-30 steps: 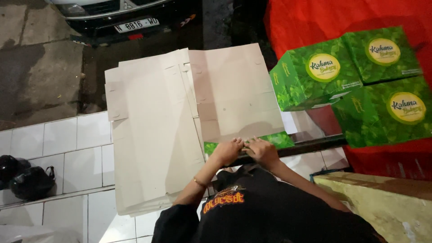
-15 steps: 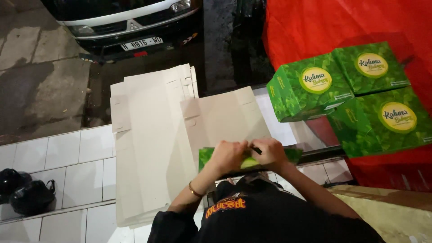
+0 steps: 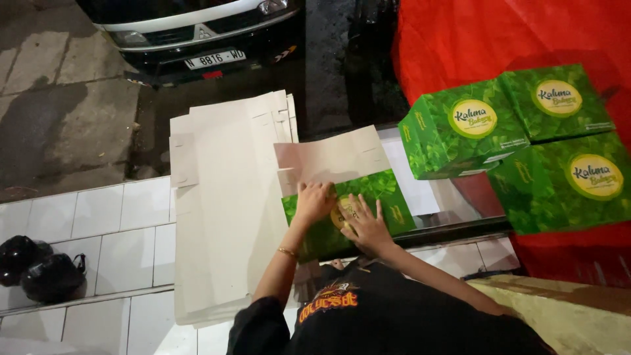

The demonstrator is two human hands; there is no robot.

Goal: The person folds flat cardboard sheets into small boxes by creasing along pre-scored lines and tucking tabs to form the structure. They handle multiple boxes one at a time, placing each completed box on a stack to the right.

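Observation:
A flat cardboard box blank (image 3: 342,190) lies in front of me, half folded: its green leaf-printed side faces up near me, its plain back panel farther away. My left hand (image 3: 313,201) presses on the fold line of the blank, fingers bent. My right hand (image 3: 363,222) lies flat on the green panel, fingers spread over a round yellow emblem. A stack of plain flat blanks (image 3: 223,210) sits just to the left of the hands.
Three assembled green boxes (image 3: 526,138) stand at the right on a red cloth (image 3: 473,39). White tiles (image 3: 98,223) lie at the left with a black bag (image 3: 39,273). A parked car's front (image 3: 197,33) is beyond the blanks.
The blank has been folded toward me, so more of its green printed side now shows. Both hands moved from its near edge onto the green panel, pressing it down.

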